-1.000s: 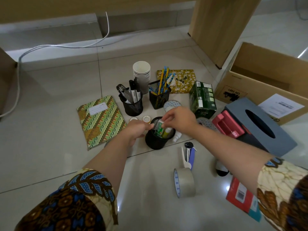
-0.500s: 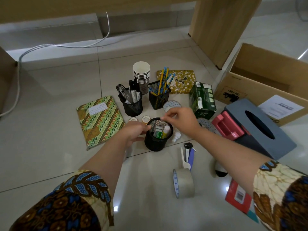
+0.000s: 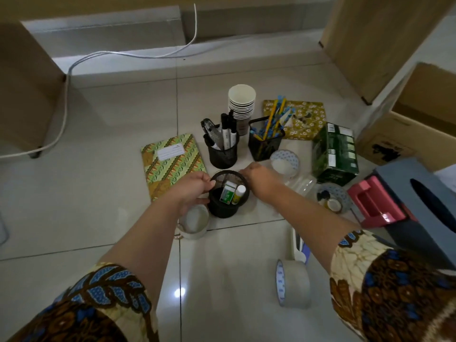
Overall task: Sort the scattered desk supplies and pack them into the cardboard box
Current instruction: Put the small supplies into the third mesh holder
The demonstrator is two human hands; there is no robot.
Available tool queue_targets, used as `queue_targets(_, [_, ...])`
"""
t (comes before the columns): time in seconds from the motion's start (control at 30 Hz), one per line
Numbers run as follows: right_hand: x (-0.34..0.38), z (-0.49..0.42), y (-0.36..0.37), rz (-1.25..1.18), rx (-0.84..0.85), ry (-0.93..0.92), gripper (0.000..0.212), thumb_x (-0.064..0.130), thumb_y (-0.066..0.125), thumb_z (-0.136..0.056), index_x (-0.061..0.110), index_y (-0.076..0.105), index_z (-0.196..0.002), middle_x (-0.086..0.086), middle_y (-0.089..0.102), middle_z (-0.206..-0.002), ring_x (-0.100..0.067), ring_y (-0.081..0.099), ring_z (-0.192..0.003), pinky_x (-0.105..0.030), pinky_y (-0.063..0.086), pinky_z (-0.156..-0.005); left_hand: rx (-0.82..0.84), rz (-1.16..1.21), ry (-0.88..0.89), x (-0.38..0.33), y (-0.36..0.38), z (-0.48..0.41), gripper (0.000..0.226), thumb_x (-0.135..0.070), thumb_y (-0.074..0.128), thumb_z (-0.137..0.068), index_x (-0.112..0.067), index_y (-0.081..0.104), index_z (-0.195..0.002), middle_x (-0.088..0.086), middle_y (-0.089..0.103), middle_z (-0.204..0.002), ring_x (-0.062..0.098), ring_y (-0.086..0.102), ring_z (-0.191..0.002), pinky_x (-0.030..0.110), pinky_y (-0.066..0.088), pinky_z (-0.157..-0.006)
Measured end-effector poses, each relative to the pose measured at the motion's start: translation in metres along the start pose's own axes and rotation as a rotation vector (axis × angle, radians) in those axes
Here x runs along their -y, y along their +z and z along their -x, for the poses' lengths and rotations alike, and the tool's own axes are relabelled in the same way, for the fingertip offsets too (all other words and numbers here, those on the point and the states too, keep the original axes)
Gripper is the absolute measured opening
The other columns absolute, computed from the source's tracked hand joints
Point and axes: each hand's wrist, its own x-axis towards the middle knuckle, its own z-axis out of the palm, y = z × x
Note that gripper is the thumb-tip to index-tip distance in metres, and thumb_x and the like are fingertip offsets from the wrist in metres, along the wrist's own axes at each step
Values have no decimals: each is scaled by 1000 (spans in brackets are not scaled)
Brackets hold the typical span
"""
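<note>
A round black mesh cup (image 3: pixel 223 206) stands on the tiled floor and holds a small green-and-white box (image 3: pixel 227 195) and a white glue bottle (image 3: pixel 238 193). My left hand (image 3: pixel 195 188) grips the cup's left rim. My right hand (image 3: pixel 259 178) lies against its far right rim with its fingertips hidden, so its grip is unclear. The open cardboard box (image 3: pixel 419 114) sits at the far right, apart from both hands.
Around the cup lie a batik notebook (image 3: pixel 170 161), a marker cup (image 3: pixel 223 149), a pencil cup (image 3: pixel 265 141), stacked paper cups (image 3: pixel 241 102), a green carton (image 3: pixel 335 151), two small bowls, a white tape roll (image 3: pixel 195 223), a clear tape roll (image 3: pixel 293 285), a pink holder (image 3: pixel 375 206) and a grey tissue box (image 3: pixel 419 201).
My right hand has let the green-and-white box drop into the cup and shifted to the far rim. My left hand stays on the cup. The view has moved closer.
</note>
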Motion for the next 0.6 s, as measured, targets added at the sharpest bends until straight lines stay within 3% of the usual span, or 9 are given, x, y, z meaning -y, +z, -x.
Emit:
queue_targets(0.1, [8, -7, 8, 55, -12, 33, 33, 21, 50, -94, 17, 53, -127, -14, 51, -120, -34, 57, -107, -37, 48, -80, -15, 20, 10, 0, -14, 1, 24, -7, 52, -95, -13, 46, -72, 6, 51, -83, 19, 51, -86, 41, 51, -93])
queue_targets(0.17, [9, -12, 10, 57, -115, 12, 28, 21, 52, -93, 10, 58, -118, -14, 52, -117, -34, 57, -106, -35, 45, -78, -11, 45, 17, 1, -23, 1, 25, -7, 52, -95, -12, 46, -71, 7, 52, -85, 22, 52, -91, 44, 51, -94])
queue_targets(0.27, [13, -15, 9, -128, -278, -100, 26, 20, 59, -91, 7, 65, -112, -15, 56, -113, -33, 58, -99, -37, 46, -78, -20, 70, 18, 3, -37, 0, 25, -7, 53, -94, -12, 48, -71, 9, 54, -92, 25, 53, -99, 44, 54, -90])
queue_targets(0.37, [22, -17, 12, -101, -222, -222, 24, 20, 61, -89, 7, 68, -109, -14, 56, -109, -33, 57, -97, -37, 46, -75, -36, 88, 9, 6, -44, 0, 21, -7, 53, -94, -12, 49, -74, 9, 55, -93, 24, 54, -99, 39, 54, -84])
queue_targets(0.6, [17, -17, 11, -103, -196, -166, 29, 27, 62, -89, 16, 68, -115, -11, 53, -109, -27, 53, -104, -27, 38, -75, -23, 91, 0, 6, -44, -3, 21, -7, 53, -94, -11, 50, -73, 9, 58, -92, 24, 56, -100, 39, 54, -85])
